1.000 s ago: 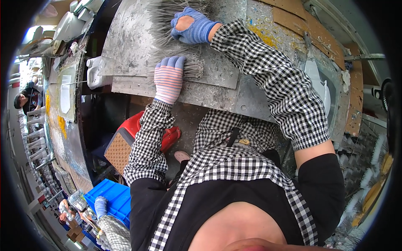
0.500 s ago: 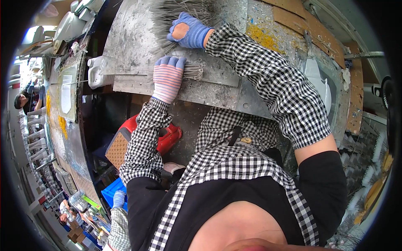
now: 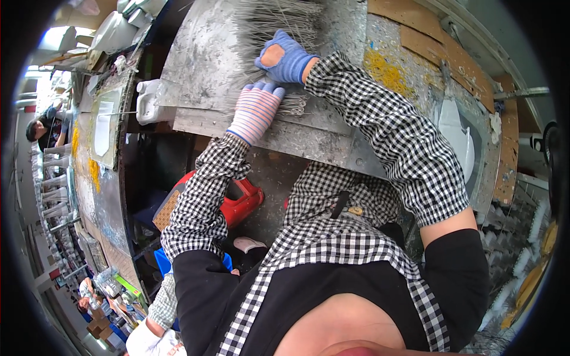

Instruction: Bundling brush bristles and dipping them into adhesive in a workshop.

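Observation:
A thick pile of thin grey wires [image 3: 279,18] lies at the far side of the metal-topped table [image 3: 199,71]. My right hand [image 3: 286,57], in a blue glove with a bare patch on its back, rests on the pile's near end with fingers curled into the wires; the fingertips are hidden. Just nearer and to the left, my left hand [image 3: 256,111], in a striped glove, lies palm down with fingers stretched out. Beneath its fingers is a smaller wire bundle [image 3: 292,105], whose looped ends stick out to the right.
A white plastic jug [image 3: 148,102] stands left of the tabletop. Yellow strands [image 3: 389,72] and cardboard sheets [image 3: 424,46] lie to the right. Below the table edge is a red stool-like object [image 3: 243,202]. A co-worker's checked sleeve [image 3: 163,305] shows at lower left.
The view has shifted, so the table sits farther right. My right hand has come slightly right and nearer my left hand. The co-worker's gloved hand at lower left is out of sight.

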A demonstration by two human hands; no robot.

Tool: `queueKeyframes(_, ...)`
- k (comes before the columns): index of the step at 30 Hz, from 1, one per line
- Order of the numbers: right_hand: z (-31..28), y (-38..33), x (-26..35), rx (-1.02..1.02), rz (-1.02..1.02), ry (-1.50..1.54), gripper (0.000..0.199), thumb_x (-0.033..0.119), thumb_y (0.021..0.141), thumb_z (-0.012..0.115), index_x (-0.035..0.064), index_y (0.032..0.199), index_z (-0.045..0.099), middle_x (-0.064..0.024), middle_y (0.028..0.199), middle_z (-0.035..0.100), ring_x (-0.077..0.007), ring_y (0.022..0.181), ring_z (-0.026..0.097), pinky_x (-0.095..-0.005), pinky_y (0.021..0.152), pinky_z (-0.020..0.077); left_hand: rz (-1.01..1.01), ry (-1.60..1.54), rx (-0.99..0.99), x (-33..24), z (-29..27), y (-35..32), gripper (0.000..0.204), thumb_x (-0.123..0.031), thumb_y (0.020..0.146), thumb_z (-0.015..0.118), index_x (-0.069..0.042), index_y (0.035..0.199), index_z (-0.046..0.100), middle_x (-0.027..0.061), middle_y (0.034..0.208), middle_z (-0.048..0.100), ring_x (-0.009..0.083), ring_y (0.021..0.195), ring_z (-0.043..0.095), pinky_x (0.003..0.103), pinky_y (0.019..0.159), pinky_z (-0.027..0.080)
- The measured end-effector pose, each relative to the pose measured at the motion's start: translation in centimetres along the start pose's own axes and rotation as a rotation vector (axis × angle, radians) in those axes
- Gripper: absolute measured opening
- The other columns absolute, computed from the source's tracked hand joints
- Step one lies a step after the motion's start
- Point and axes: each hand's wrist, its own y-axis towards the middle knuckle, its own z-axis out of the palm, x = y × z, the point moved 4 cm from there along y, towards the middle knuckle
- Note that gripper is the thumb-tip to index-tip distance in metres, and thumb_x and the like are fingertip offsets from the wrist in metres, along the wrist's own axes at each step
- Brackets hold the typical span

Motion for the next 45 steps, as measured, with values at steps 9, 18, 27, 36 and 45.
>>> queueKeyframes(9, 0.5, 0.7, -0.2, -0.072, 0.033, 0.013, 0.014, 0.023, 0.085, 0.058, 0.0151, 0.091, 0.068, -0.0073, 0.077, 0.066, -0.0259, 0.080, 0.068, -0.0440, 0.080, 0.0449, 0.100, 0.131, 0.154, 0.5, -0.7, 0.3, 0.035, -0.012, 0.076, 0.068, -0.010, 0.110, 0.061, 0.0075, 0.098, 0.066, 0.0228, 0.100, 0.064, 0.039, 0.086, 0.049)
queueKeyframes(18, 1.7, -0.6, -0.8, -0.279, 0.054, -0.005, 0.010, 0.016, 0.085, 0.059, 0.0132, 0.090, 0.067, -0.0086, 0.075, 0.063, -0.0250, 0.079, 0.065, -0.0427, 0.082, 0.0457, -0.786, -1.970, -0.976, -0.6, -8.9, -8.3, 0.008, -0.005, 0.092, 0.062, -0.008, 0.099, 0.060, 0.0036, 0.101, 0.061, 0.0210, 0.096, 0.062, 0.047, 0.104, 0.048)
queueKeyframes(27, -1.9, -10.2, -0.3, -0.625, -0.046, 0.422, 0.017, 0.020, 0.084, 0.065, 0.0162, 0.099, 0.071, -0.0060, 0.083, 0.067, -0.0250, 0.080, 0.066, -0.0383, 0.080, 0.0485, -1.090, -2.800, -1.053, -3.9, -1.2, -10.6, 0.018, -0.007, 0.088, 0.066, 0.000, 0.104, 0.065, 0.0103, 0.099, 0.067, 0.0247, 0.097, 0.063, 0.038, 0.095, 0.054)
queueKeyframes(36, -5.4, -26.4, 5.0, -0.230, 0.616, 1.584, 0.043, 0.037, 0.098, 0.062, 0.0018, 0.122, 0.065, -0.0118, 0.109, 0.072, -0.0211, 0.103, 0.067, -0.0344, 0.094, 0.0505, -0.934, -2.899, -0.737, -9.1, -2.7, -5.4, 0.014, -0.014, 0.091, 0.068, -0.005, 0.102, 0.064, 0.0046, 0.093, 0.063, 0.0187, 0.091, 0.059, 0.036, 0.091, 0.051)
queueKeyframes(45, -5.3, -29.8, 5.8, -0.542, 0.521, 1.396, 0.113, 0.028, 0.064, 0.094, 0.0039, 0.154, 0.030, -0.0170, 0.143, 0.050, -0.0294, 0.135, 0.048, -0.0386, 0.112, 0.0396, -0.322, -1.879, -0.297, -17.2, -8.9, 2.0, 0.039, -0.003, 0.084, 0.078, -0.002, 0.118, 0.060, 0.0052, 0.102, 0.067, 0.0117, 0.095, 0.064, 0.029, 0.085, 0.053)
